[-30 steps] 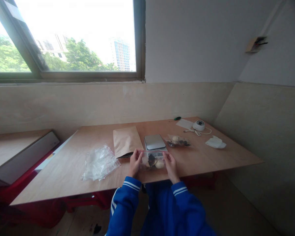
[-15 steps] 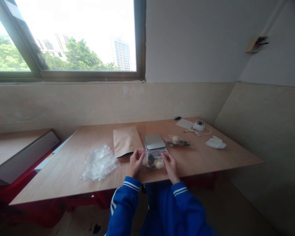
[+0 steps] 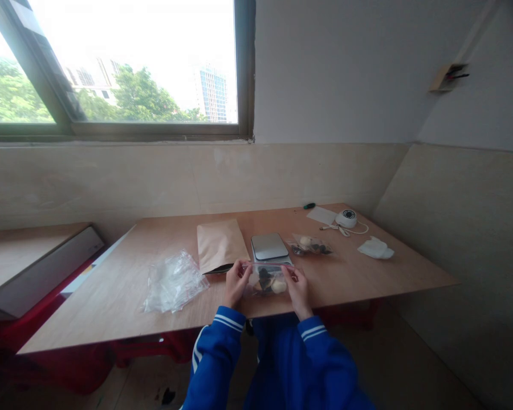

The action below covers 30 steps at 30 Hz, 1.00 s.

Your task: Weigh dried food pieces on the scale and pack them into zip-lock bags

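Between my hands, at the table's front edge, is a clear zip bag point(image 3: 260, 289) with a reddish zip strip along its top. Dark and pale lumps, too small to name, show through the plastic. My left hand point(image 3: 238, 280) pinches the left end of the strip, and my right hand point(image 3: 297, 285) grips the right end. Just behind the bag sits a flat silver scale point(image 3: 269, 247), its front partly covered by the bag. Another filled zip bag point(image 3: 311, 245) lies to the right of the scale.
A brown paper pouch point(image 3: 221, 245) with its mouth towards me lies left of the scale. Further left is a pile of clear plastic bags point(image 3: 174, 283). At the right are a white dome camera point(image 3: 346, 218) with a cable, a crumpled white tissue point(image 3: 375, 247) and a green-handled tool point(image 3: 309, 205).
My right fingers have shifted very slightly along the zip strip. The bag and my left hand are almost where they were, and the things on the table have not moved.
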{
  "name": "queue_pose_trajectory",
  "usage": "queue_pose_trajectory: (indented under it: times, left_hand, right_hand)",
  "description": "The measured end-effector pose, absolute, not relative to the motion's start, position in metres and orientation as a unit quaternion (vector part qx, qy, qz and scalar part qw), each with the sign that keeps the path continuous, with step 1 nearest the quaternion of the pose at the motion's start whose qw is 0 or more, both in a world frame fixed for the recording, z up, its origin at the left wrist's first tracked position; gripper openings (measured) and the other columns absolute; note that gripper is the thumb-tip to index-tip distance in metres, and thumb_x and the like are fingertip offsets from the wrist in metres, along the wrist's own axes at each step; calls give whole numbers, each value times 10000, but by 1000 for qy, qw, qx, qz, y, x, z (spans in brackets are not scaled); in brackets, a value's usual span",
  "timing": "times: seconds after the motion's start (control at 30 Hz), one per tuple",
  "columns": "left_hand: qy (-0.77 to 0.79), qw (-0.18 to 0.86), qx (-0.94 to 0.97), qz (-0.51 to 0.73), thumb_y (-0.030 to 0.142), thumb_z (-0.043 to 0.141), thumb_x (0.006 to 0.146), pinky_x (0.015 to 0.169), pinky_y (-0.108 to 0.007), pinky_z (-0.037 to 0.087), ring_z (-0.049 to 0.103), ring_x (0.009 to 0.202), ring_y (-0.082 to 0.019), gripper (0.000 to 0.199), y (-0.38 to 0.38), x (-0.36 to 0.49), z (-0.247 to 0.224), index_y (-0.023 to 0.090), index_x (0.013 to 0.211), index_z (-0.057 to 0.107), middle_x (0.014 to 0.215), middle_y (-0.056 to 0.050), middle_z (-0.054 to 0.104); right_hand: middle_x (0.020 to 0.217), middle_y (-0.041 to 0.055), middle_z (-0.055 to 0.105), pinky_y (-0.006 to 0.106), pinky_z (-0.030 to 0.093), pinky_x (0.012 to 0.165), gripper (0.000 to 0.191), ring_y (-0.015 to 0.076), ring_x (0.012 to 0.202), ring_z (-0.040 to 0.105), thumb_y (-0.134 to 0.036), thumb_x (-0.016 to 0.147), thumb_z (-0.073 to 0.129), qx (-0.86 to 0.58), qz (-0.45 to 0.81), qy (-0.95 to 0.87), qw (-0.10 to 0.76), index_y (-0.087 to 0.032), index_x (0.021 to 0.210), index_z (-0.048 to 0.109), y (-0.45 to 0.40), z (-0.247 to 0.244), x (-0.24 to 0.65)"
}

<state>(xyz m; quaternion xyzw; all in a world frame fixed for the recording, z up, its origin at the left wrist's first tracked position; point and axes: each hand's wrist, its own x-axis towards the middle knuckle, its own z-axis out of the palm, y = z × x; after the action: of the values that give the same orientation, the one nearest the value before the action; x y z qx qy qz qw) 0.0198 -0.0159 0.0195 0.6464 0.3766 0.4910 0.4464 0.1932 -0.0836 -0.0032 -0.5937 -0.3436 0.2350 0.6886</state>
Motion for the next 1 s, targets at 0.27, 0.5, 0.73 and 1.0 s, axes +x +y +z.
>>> queue_pose_trajectory:
  times: [0.27,0.5,0.73,1.0]
  left_hand:
    - [352,456,653,491,440,573,798,538,-208,407,517,609,-112,271,-17,20,23,177,858,551,728,-4,579]
    - [341,439,681,476,421,566,812,625,-239,435,561,680,-139,279,-17,20,24,171,933,588,774,-26,620]
    - [341,427,682,485,423,581,800,626,-241,426,569,669,-141,264,-15,21,22,170,869,608,766,-30,643]
    - [355,421,689,472,436,566,809,615,-239,431,566,655,-138,291,-14,20,19,162,898,612,783,-36,650]
  right_hand:
    - [861,56,707,333,511,748,408,223,818,652,-513,701,671,-513,338,-341,712,-180,935,655,-84,2,190]
    - [916,61,707,345,505,787,426,223,859,653,-480,698,690,-521,337,-349,702,-178,995,653,-82,-4,192]
    - [952,78,712,364,493,848,399,240,928,647,-463,722,681,-524,339,-349,699,-163,984,681,-80,-8,194]
    - [851,76,722,346,507,779,374,233,831,657,-463,711,692,-544,327,-347,691,-142,903,696,-81,-3,192]
